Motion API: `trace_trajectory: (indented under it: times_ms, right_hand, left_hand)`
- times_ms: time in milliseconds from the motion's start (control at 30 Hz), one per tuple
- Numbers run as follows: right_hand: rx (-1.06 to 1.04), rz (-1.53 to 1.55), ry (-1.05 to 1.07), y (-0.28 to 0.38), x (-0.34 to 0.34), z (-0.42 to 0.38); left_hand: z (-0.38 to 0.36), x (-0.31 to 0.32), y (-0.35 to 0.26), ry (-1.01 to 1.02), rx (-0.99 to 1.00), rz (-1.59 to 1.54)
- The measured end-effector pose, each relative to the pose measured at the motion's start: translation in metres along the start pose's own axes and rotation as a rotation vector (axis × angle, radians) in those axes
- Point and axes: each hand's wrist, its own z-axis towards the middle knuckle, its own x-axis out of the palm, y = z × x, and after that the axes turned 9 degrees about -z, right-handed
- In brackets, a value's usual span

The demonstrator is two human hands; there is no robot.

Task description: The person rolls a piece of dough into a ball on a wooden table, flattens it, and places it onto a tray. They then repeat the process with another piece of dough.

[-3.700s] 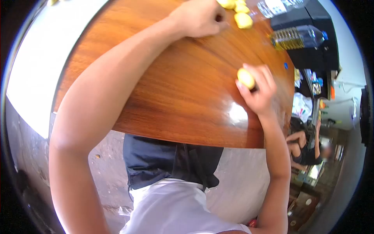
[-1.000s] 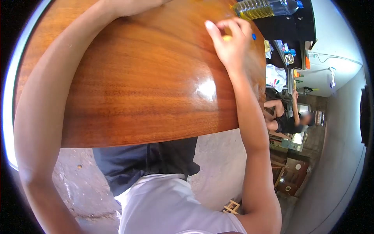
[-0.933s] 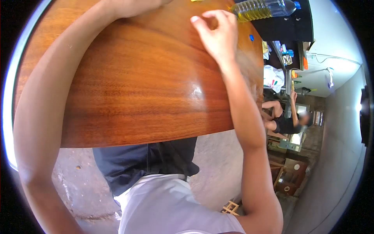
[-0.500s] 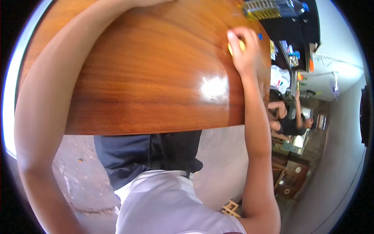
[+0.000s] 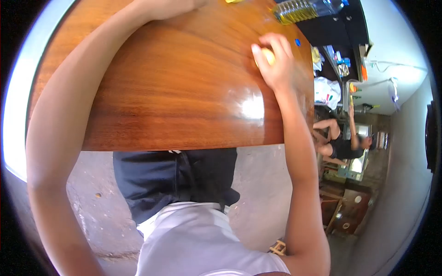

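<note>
On the right part of the brown wooden table (image 5: 184, 87), my right hand (image 5: 277, 64) curls around a small, rounded yellow object (image 5: 267, 56). Thumb and fingers close about it, and its kind does not show. My left hand (image 5: 172, 6) lies over the table's far side at the top edge of the view, its fingers blurred and partly cut off. Another yellow piece (image 5: 233, 1) shows at the top edge, right of my left hand. Beyond my right hand is a clear plastic bottle (image 5: 297, 12) with yellow liquid and a blue cap.
A small blue cap (image 5: 297, 42) lies near the table's right edge. Past it are a dark shelf unit with assorted items and a white plastic bag (image 5: 327, 91). Farther right, a person (image 5: 345, 142) in dark clothes sits with an arm extended. A small wooden stool (image 5: 277, 247) is below.
My right hand has shifted left over the table with the yellow object. More of my left hand shows, and a second yellow piece has come into view at the top. The view has shifted slightly.
</note>
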Motion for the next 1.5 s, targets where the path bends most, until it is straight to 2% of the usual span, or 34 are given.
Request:
trace_trajectory:
  times_ms: [67,133,233,267,333,400,467,533,600,667,733,833,900,933,967,1033,1067,1133,1200,1267,1333,1367,1400,1500]
  right_hand:
    - [-0.005,0.013,-0.119,0.011,0.031,0.031]
    - [0.041,0.221,0.000,0.052,0.038,0.042]
    - [-0.123,0.263,0.109,0.098,0.005,0.011]
    - [-0.187,0.281,0.127,0.096,-0.008,-0.001]
    - [-0.113,0.345,0.202,0.079,-0.026,-0.019]
    - [-0.243,0.175,0.147,0.054,-0.029,-0.009]
    - [-0.096,0.061,0.128,0.037,-0.004,0.006]
    - [-0.033,0.155,0.012,0.049,0.023,0.037]
    - [-0.100,0.177,0.083,0.082,0.022,0.045]
    - [-0.095,0.346,0.214,0.114,-0.001,0.023]
    - [-0.183,0.350,0.228,0.109,-0.022,-0.005]
    - [-0.210,0.202,0.190,0.069,-0.031,-0.020]
    - [-0.010,0.069,0.139,0.033,-0.015,-0.006]
    - [0.030,0.153,0.046,0.027,0.003,0.010]
    - [0.046,0.128,0.047,0.026,0.016,0.024]
    - [0.027,0.311,0.015,0.055,0.036,0.044]
    - [-0.082,0.206,0.028,0.085,0.025,0.044]
    - [-0.141,0.319,0.063,0.115,0.007,0.020]
    - [-0.105,0.283,0.126,0.109,-0.016,-0.006]
    - [-0.029,0.180,0.119,0.074,-0.024,-0.019]
    - [0.013,0.124,0.077,0.041,-0.006,-0.004]
    - [0.015,0.090,0.026,0.033,0.009,0.009]
    - [0.021,0.050,-0.033,0.030,0.021,0.018]
    - [-0.028,0.208,-0.164,0.076,0.055,0.055]
  left_hand:
    - [-0.001,-0.001,0.003,0.010,-0.076,0.002]
    - [-0.003,0.000,0.003,-0.016,-0.023,-0.041]
    - [-0.006,-0.006,0.006,0.022,-0.053,0.011]
    - [-0.005,-0.003,0.004,0.011,-0.042,0.014]
    - [-0.006,0.001,0.009,-0.034,0.037,-0.045]
    - [-0.004,0.006,0.013,-0.066,0.079,-0.029]
    - [-0.004,0.000,0.008,-0.022,0.026,-0.002]
    - [-0.004,0.003,0.002,0.027,-0.006,0.015]
    - [-0.007,0.002,0.010,-0.010,0.022,0.016]
    - [-0.010,0.000,0.006,-0.032,0.009,-0.003]
    - [-0.010,-0.002,0.003,0.017,-0.002,-0.015]
    - [-0.011,0.003,0.011,-0.021,0.017,-0.005]
    - [-0.005,0.007,0.005,-0.017,0.083,-0.022]
    - [-0.001,0.007,0.006,0.027,0.009,0.030]
    - [0.003,0.006,0.009,0.065,-0.062,0.091]
    - [0.001,0.015,0.028,0.035,0.046,0.045]
    - [0.003,0.014,0.033,-0.007,0.121,-0.009]
    - [-0.001,0.005,0.021,0.021,0.138,-0.010]
    - [-0.005,0.010,0.025,-0.022,0.102,-0.097]
    - [-0.007,0.008,0.026,-0.031,0.085,-0.064]
    - [-0.004,0.011,0.018,-0.029,0.069,-0.037]
    - [-0.002,0.006,0.007,0.055,-0.034,0.040]
    - [-0.002,0.008,0.005,0.084,0.003,0.044]
    - [-0.003,0.001,0.008,0.074,0.002,-0.007]
